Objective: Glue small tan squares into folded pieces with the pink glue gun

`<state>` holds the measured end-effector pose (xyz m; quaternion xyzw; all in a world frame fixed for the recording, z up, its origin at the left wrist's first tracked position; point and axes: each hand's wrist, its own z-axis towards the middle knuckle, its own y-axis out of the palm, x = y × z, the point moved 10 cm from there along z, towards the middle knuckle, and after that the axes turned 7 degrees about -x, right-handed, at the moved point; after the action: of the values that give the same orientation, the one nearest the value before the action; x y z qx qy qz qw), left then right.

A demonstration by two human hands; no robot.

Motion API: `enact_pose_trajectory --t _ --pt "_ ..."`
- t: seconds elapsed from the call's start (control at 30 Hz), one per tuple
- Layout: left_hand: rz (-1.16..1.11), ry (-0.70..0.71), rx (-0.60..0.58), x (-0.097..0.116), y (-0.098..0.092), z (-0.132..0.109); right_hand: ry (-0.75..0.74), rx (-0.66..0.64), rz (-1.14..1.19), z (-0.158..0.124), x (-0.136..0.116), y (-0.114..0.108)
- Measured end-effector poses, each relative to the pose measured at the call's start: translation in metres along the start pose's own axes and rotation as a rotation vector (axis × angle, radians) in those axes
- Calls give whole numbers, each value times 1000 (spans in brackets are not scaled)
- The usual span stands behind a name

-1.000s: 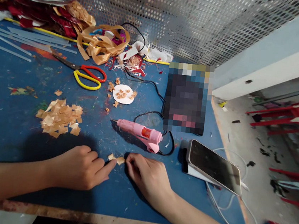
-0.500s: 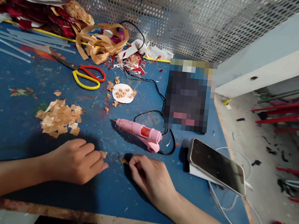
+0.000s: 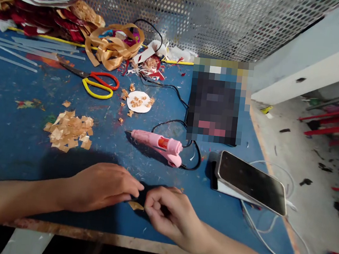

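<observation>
My left hand [image 3: 105,187] is over the blue table near its front edge, fingers stretched toward my right hand, with nothing visible between them. My right hand [image 3: 172,214] is curled, thumb and forefinger pinched at the end of a small gold fabric piece [image 3: 135,206]. Beyond my left hand lies a pile of gold squares [image 3: 69,130]. A white disc [image 3: 139,102] bears several crumpled gold bits, with more bits beside it. The pink glue gun [image 3: 157,144] rests on its side, nozzle pointing left.
Scissors [image 3: 99,85] with red and yellow handles lie behind the pile. Gold ribbon [image 3: 111,50], glue sticks [image 3: 15,60] and stacked red fabric [image 3: 41,18] line the back. A phone [image 3: 251,182] with a white cable is at the right, near a blurred dark object [image 3: 214,103].
My left hand has opened from a curl and moved right, close to my right hand. The gold piece that was at its fingertips no longer shows there. The camera view has shifted slightly.
</observation>
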<state>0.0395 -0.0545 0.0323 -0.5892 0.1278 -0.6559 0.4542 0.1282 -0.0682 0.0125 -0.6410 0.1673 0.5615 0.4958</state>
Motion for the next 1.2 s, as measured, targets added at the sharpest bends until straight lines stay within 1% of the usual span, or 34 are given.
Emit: enact_pose_trajectory --t 0.07,0.17,0.27,0.33,0.5,0.67,0.73,0.87,0.93,1.03,1.1,1.2 --pt "-81 -1 -58 -1 8 -1 7 -13 37 1 1 1" --pt "-101 14 -122 0 16 -4 18 -25 51 1 2 2" --pt "-109 13 -143 0 17 -5 14 -33 41 1 1 3" --pt "-118 13 -118 0 14 -5 14 -30 31 0 2 3" --pt "-129 63 -55 4 7 -3 36 -29 22 -1 5 3" --pt "-147 139 -30 10 4 -3 38 -27 52 -1 6 2" --pt "-128 140 -13 10 3 -3 33 -28 57 0 5 3" --pt "-80 131 -30 12 5 0 38 -37 61 0 5 3" --pt "-78 144 -13 15 3 1 48 -21 78 -1 5 1" --pt "-98 142 37 19 -3 3 58 47 115 -5 6 -7" --pt "-100 127 86 20 -8 4 11 83 117 -7 2 -11" --pt "-81 108 173 22 -15 4 -135 112 114 -8 -11 -14"
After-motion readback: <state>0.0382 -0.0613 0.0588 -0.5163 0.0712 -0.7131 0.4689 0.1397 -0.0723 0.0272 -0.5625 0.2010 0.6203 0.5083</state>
